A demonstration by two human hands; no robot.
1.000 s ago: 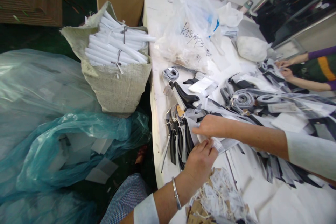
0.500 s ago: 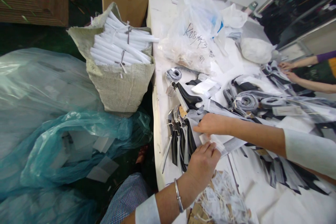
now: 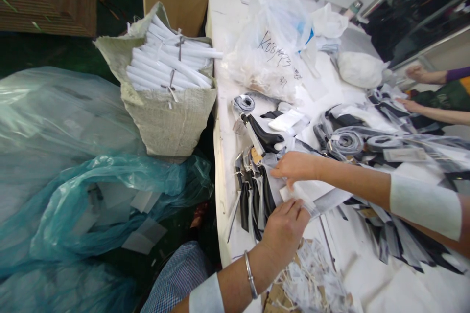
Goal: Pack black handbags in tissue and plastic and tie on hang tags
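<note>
My left hand (image 3: pixel 284 227), with a silver bangle at the wrist, has its fingers closed on the near edge of a clear plastic bag (image 3: pixel 333 199). A white sheet shows in or under that bag. From the right reaches my right hand (image 3: pixel 295 166), its fingers bent together at the bag's upper left edge; the fingertips are partly hidden. Left of both hands lies a row of black strap-like pieces (image 3: pixel 253 198) with strings and tags. Just above is a bent black piece (image 3: pixel 265 134) beside a pale strip.
Coiled straps in clear plastic (image 3: pixel 345 142) lie to the right. Tags with strings (image 3: pixel 308 279) are heaped below. A large marked plastic bag (image 3: pixel 275 49) sits farther up. Off the table's edge stands a sack of white rolls (image 3: pixel 169 122). A co-worker's hands (image 3: pixel 414 105) are at far right.
My right hand has lifted slightly, and more of the white sheet and clear bag shows beneath its forearm. My left hand stays nearly still. One co-worker's hand has risen.
</note>
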